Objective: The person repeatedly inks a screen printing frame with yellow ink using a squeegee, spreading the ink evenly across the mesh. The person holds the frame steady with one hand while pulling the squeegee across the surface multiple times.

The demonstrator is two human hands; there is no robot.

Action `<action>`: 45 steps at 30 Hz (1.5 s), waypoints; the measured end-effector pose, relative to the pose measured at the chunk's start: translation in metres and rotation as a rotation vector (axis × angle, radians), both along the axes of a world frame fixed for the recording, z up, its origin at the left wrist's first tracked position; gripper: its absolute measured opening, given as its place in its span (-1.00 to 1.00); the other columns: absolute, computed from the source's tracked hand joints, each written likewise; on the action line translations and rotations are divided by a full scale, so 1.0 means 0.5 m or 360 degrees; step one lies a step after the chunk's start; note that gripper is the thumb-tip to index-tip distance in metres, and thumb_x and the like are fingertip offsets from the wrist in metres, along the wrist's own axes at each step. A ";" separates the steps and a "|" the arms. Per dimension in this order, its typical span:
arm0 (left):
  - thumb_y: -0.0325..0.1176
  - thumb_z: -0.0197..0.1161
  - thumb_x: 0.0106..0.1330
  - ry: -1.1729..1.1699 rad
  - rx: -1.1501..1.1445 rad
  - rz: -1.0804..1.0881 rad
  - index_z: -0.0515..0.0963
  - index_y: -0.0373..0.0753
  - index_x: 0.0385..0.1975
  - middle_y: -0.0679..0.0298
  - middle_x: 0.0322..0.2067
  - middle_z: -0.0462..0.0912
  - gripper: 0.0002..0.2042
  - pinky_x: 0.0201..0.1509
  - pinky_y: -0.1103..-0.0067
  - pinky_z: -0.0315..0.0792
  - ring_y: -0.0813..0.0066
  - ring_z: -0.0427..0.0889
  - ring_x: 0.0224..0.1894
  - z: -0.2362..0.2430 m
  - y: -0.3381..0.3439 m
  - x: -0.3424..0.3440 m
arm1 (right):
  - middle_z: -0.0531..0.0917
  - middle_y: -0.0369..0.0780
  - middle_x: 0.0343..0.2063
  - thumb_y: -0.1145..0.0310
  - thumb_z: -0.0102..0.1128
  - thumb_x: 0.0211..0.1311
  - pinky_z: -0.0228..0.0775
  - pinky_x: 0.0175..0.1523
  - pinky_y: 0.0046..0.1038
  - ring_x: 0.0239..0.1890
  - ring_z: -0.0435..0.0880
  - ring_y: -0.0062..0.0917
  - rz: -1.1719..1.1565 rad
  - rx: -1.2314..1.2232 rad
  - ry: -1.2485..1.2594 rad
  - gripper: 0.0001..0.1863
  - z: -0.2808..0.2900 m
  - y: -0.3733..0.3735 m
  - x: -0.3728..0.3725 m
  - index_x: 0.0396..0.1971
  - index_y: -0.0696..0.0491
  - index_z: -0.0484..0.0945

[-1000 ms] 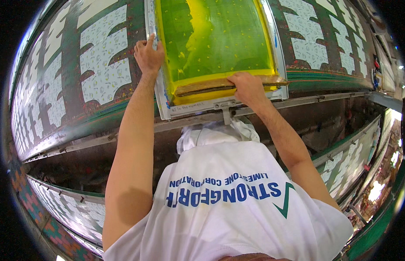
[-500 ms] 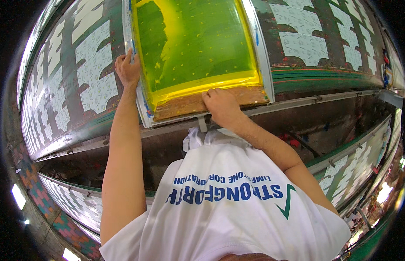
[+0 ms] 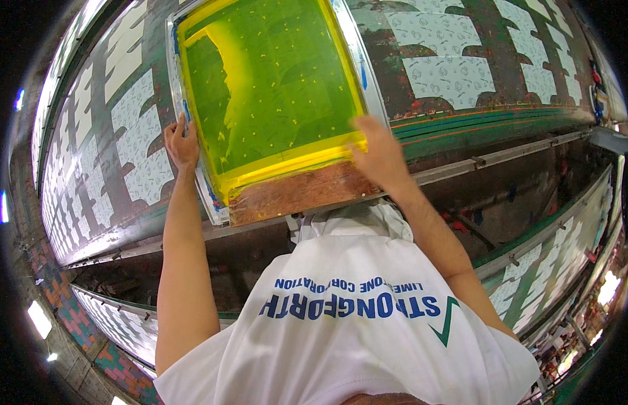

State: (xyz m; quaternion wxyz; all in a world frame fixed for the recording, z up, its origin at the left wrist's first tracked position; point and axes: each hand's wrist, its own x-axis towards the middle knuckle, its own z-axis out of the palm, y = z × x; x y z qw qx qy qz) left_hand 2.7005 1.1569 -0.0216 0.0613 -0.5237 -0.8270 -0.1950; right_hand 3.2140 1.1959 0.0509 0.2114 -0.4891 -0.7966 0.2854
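Observation:
A printing screen (image 3: 273,88) with green mesh, yellow ink edges and a metal frame lies on the long printing table. My left hand (image 3: 181,143) is closed on the frame's left side. A wooden squeegee (image 3: 280,196) rests broad face up along the screen's near end. My right hand (image 3: 378,155), smeared by motion, is at the screen's near right corner, just above the squeegee's right end; I cannot tell whether it touches or holds anything. My white T-shirt (image 3: 348,344) fills the lower middle of the view.
Pale printed cut panels (image 3: 449,81) lie in rows on the table on both sides of the screen. A metal rail (image 3: 503,156) runs along the near edge. Another table with panels (image 3: 115,320) stands below, beyond a dark gap. Tiled flooring (image 3: 94,324) shows at lower left.
The screen has shifted left and down in the view, my left hand with it. My right hand has left the squeegee's middle for the upper right, and the squeegee now shows its broad face.

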 end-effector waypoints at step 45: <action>-0.33 0.41 0.29 -0.0052 0.0369 -0.0252 0.70 -0.23 0.10 0.02 -0.17 0.65 -0.63 0.11 0.24 0.45 0.03 0.59 -0.04 0.031 0.372 0.830 | 0.60 -0.12 -0.23 0.33 0.55 -0.11 0.52 -0.04 -0.26 -0.15 0.64 -0.23 -0.0456 0.0090 0.0027 -0.48 -0.085 0.528 0.880 -0.08 0.18 0.65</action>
